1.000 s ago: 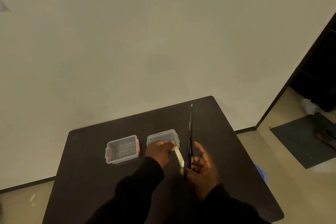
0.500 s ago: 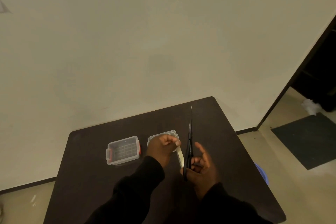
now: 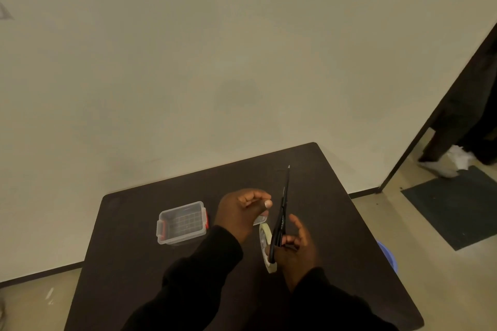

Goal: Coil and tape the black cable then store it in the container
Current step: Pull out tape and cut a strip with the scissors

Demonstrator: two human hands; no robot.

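over the dark table [image 3: 336,223], right hand [image 3: 294,250] grips black scissors [image 3: 282,209] with blades pointing away, plus a tape roll [image 3: 265,246] at the same fist. left hand [image 3: 240,209] is curled, thumb to fingertips, maybe pinching a tape end, cannot tell. clear container [image 3: 183,223] sits open, nothing visible inside, just left of the left hand, lid [image 3: 260,220] mostly hidden behind it. black cable not visible, so coiling can't be judged; taping and storing look still to do.

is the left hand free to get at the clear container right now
Probably yes: the left hand hovers just right of the container, bare table between, though its fingers seem to pinch something.
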